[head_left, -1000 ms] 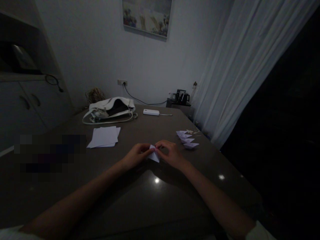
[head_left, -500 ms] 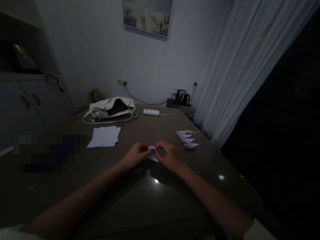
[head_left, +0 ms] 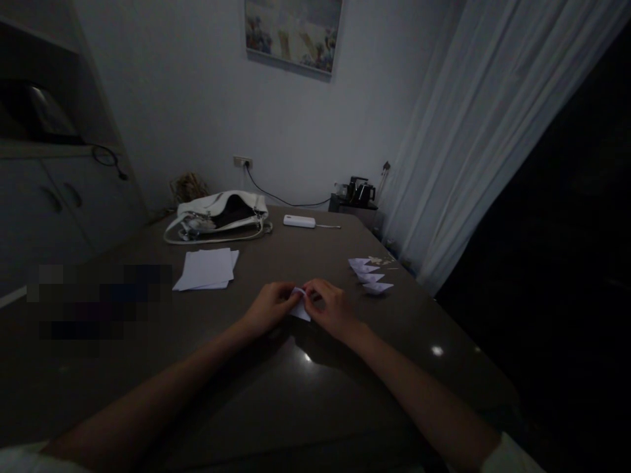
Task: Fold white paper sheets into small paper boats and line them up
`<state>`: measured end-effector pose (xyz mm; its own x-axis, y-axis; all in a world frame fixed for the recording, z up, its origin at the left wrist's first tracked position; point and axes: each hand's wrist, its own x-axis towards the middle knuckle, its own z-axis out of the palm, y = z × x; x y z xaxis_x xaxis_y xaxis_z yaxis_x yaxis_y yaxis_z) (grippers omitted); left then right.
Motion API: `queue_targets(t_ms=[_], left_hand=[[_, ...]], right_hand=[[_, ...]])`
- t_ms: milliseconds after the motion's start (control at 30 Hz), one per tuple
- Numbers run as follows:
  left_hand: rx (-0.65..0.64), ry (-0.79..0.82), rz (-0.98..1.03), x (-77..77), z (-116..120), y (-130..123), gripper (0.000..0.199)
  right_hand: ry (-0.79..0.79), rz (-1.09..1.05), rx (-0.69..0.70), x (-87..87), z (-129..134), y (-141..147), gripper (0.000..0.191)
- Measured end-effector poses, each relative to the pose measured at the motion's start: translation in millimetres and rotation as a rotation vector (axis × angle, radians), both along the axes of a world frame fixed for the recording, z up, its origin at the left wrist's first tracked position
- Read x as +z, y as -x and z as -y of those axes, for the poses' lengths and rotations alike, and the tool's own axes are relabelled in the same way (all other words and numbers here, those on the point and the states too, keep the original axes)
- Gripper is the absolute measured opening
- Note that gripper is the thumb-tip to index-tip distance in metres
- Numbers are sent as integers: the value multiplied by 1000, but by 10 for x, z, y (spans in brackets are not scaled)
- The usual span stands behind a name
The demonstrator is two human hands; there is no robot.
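Note:
A small folded piece of white paper (head_left: 300, 311) is held between my two hands, just above the middle of the dark table (head_left: 256, 401). My left hand (head_left: 270, 306) pinches its left side with thumb and fingers. On the right side, my right hand (head_left: 331, 307) closes thumb and fingertips on its upper edge. The fingers hide part of the paper. To the right, several small folded paper boats (head_left: 377, 288) stand in a close row. A stack of white paper sheets (head_left: 206, 269) lies to the left.
Behind the sheets sits a white handbag (head_left: 221, 213). A white device with a short strap (head_left: 300, 222) lies at the table's far side. Small pale pieces (head_left: 378, 261) lie behind the boats. A curtain (head_left: 458, 131) hangs at the right.
The folded paper has tilted slightly between my fingers, and its lower tip has shifted a little to the left. Both hands keep their pinch and have barely moved.

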<state>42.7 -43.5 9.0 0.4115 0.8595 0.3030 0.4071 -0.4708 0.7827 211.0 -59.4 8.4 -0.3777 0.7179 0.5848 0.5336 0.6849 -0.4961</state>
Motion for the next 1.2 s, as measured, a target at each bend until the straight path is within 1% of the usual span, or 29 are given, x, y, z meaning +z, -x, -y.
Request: queue_targets(t_ms=[133, 267, 367, 533, 633, 733, 833, 900, 1033, 1100, 1200], left_hand=[[35, -26, -59, 3, -2, 15, 31], [50, -55, -90, 48, 26, 15, 32], [64, -69, -112, 75, 53, 7, 30], [42, -149, -143, 58, 50, 3, 32], [16, -148, -142, 50, 43, 1, 34], [36, -142, -144, 54, 44, -2, 33], [50, -118, -124, 52, 31, 7, 33], [38, -82, -86, 46, 14, 17, 34], [36, -20, 2, 40, -8, 32, 35], [44, 5, 36, 39, -10, 35, 35], [20, 80, 100, 35, -20, 38, 34]], right_hand=[[15, -8, 12, -24, -2, 25, 4], [12, -43, -17, -37, 14, 49, 3], [-10, -19, -43, -41, 32, 60, 3], [-40, 4, -86, -52, 25, 49, 4], [-68, 20, -112, -54, 19, 37, 5], [-94, 64, -126, -50, 30, 34, 5], [-92, 58, -95, -31, 42, 36, 4], [-51, -11, -56, -12, 38, 32, 4], [120, -201, 10, -11, -22, 1, 12], [215, -230, 57, -42, -71, -20, 18], [352, -256, 134, -97, -139, -42, 27]])
